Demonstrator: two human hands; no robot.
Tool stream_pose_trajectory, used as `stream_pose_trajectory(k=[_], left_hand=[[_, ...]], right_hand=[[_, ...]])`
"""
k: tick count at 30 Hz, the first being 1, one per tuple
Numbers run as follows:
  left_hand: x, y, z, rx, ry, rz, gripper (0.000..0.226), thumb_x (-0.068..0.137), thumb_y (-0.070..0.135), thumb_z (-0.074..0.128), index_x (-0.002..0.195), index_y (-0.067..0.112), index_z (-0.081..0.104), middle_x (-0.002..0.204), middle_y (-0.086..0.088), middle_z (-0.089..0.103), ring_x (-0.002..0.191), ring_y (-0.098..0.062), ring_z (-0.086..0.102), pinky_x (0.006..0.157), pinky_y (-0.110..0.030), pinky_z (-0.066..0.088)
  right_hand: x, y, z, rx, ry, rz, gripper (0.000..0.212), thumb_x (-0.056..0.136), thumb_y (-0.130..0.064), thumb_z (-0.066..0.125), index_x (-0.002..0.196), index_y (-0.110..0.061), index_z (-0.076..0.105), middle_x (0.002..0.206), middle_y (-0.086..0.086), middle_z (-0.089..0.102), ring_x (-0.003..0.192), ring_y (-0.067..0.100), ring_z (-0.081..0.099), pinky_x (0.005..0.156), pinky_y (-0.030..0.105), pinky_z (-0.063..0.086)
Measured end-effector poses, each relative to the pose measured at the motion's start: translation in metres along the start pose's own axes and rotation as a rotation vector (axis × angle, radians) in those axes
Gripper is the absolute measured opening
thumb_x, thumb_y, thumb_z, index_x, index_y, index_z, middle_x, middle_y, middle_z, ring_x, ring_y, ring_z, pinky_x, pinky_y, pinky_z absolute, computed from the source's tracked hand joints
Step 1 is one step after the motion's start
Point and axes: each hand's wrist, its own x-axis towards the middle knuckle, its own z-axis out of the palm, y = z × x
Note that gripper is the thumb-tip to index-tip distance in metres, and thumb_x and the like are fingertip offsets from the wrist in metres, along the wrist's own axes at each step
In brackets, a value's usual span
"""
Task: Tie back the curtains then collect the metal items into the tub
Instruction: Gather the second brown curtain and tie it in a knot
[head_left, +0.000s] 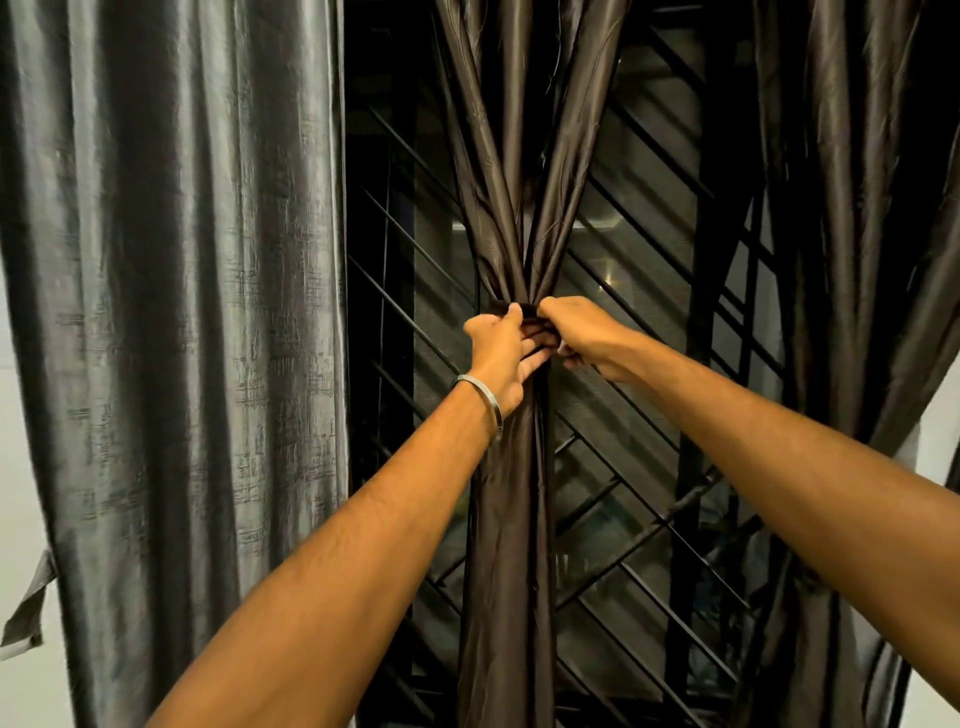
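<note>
Brown curtain (511, 218), centre of view, gathered to a narrow waist; long axis runs 12 to 6 o'clock. A dark tie band (525, 310) seems to circle the waist, mostly hidden. Left hand (498, 353) grips the bundle from 9 o'clock, thumb up; right hand (576, 332) pinches at the band from 3 o'clock. Both equally near, fingers meeting at the waist. Count: three curtains — this one, a grey curtain (176, 312) at 9 o'clock, another brown curtain (857, 260) at 3 o'clock. One window grille (649, 364) behind. No tub or metal items visible.
</note>
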Motion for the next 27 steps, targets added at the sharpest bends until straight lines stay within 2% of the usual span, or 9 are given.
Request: stream_pose_trajectory(k=[3, 6, 9, 11, 14, 16, 20, 24, 27], left_hand=[[-0.006, -0.001, 0.001, 0.058, 0.002, -0.008, 0.023, 0.104, 0.026, 0.041, 0.109, 0.009, 0.055, 0.096, -0.010, 0.066, 0.088, -0.020, 0.065, 0.088, -0.039, 0.053], [-0.008, -0.001, 0.005, 0.155, 0.048, -0.010, 0.017, 0.099, 0.017, 0.042, 0.099, 0.014, 0.059, 0.101, -0.010, 0.066, 0.099, -0.023, 0.065, 0.088, -0.040, 0.053], [-0.003, -0.003, 0.006, 0.300, 0.151, 0.045, 0.023, 0.086, 0.024, 0.045, 0.088, 0.014, 0.065, 0.102, -0.013, 0.070, 0.097, -0.030, 0.070, 0.073, -0.039, 0.060], [0.009, -0.009, 0.002, 0.425, 0.196, 0.077, 0.038, 0.076, 0.031, 0.043, 0.095, 0.010, 0.068, 0.103, -0.016, 0.071, 0.088, -0.030, 0.070, 0.065, -0.038, 0.061], [0.008, -0.008, 0.002, 0.526, 0.125, 0.034, 0.041, 0.075, 0.031, 0.044, 0.099, 0.008, 0.068, 0.105, -0.015, 0.070, 0.080, -0.025, 0.063, 0.057, -0.032, 0.056], [-0.002, -0.001, 0.005, 0.490, 0.050, -0.011, 0.023, 0.088, 0.022, 0.046, 0.087, 0.009, 0.066, 0.093, -0.011, 0.068, 0.075, -0.020, 0.056, 0.057, -0.028, 0.049], [0.001, 0.005, 0.004, 0.502, 0.009, -0.042, 0.035, 0.097, 0.015, 0.042, 0.065, 0.018, 0.056, 0.072, 0.000, 0.056, 0.079, -0.015, 0.051, 0.069, -0.028, 0.040], [0.001, 0.018, 0.006, 0.521, -0.028, -0.126, 0.034, 0.096, 0.017, 0.041, 0.064, 0.019, 0.048, 0.065, 0.003, 0.049, 0.067, -0.011, 0.044, 0.070, -0.028, 0.035], [0.002, 0.031, 0.006, 0.516, -0.031, -0.184, 0.034, 0.098, 0.015, 0.037, 0.066, 0.018, 0.048, 0.042, 0.005, 0.048, 0.056, -0.010, 0.044, 0.062, -0.026, 0.031]], right_hand=[[-0.002, 0.000, -0.001, 0.016, -0.011, 0.027, 0.021, 0.096, -0.028, 0.036, 0.086, -0.019, 0.052, 0.066, 0.000, 0.046, 0.055, 0.011, 0.039, 0.052, 0.025, 0.034], [-0.002, 0.002, 0.000, 0.010, 0.000, 0.040, 0.023, 0.094, -0.029, 0.036, 0.088, -0.018, 0.055, 0.074, 0.003, 0.052, 0.061, 0.014, 0.044, 0.055, 0.026, 0.038], [-0.003, 0.002, 0.002, -0.004, 0.025, 0.042, 0.022, 0.093, -0.028, 0.037, 0.087, -0.017, 0.055, 0.076, 0.005, 0.054, 0.061, 0.015, 0.045, 0.056, 0.027, 0.038], [-0.004, 0.000, 0.001, 0.002, 0.044, 0.033, 0.021, 0.092, -0.028, 0.037, 0.082, -0.017, 0.053, 0.071, 0.004, 0.052, 0.059, 0.015, 0.044, 0.055, 0.027, 0.037], [-0.004, -0.003, 0.000, 0.049, 0.050, 0.024, 0.022, 0.091, -0.028, 0.038, 0.076, -0.018, 0.050, 0.064, 0.002, 0.050, 0.054, 0.015, 0.042, 0.054, 0.027, 0.035], [-0.004, -0.004, -0.002, 0.093, 0.044, 0.046, 0.023, 0.091, -0.030, 0.039, 0.075, -0.018, 0.051, 0.061, 0.000, 0.051, 0.051, 0.014, 0.043, 0.052, 0.025, 0.036], [-0.004, -0.005, -0.005, 0.180, 0.001, 0.110, 0.022, 0.090, -0.031, 0.041, 0.075, -0.018, 0.050, 0.054, -0.003, 0.052, 0.048, 0.013, 0.044, 0.049, 0.024, 0.038], [-0.005, -0.006, -0.005, 0.262, -0.045, 0.142, 0.024, 0.090, -0.030, 0.040, 0.072, -0.019, 0.053, 0.057, -0.002, 0.056, 0.046, 0.012, 0.047, 0.047, 0.021, 0.039], [-0.005, -0.009, -0.005, 0.343, -0.110, 0.148, 0.026, 0.090, -0.030, 0.039, 0.076, -0.016, 0.056, 0.059, -0.001, 0.060, 0.047, 0.013, 0.051, 0.047, 0.021, 0.041]])
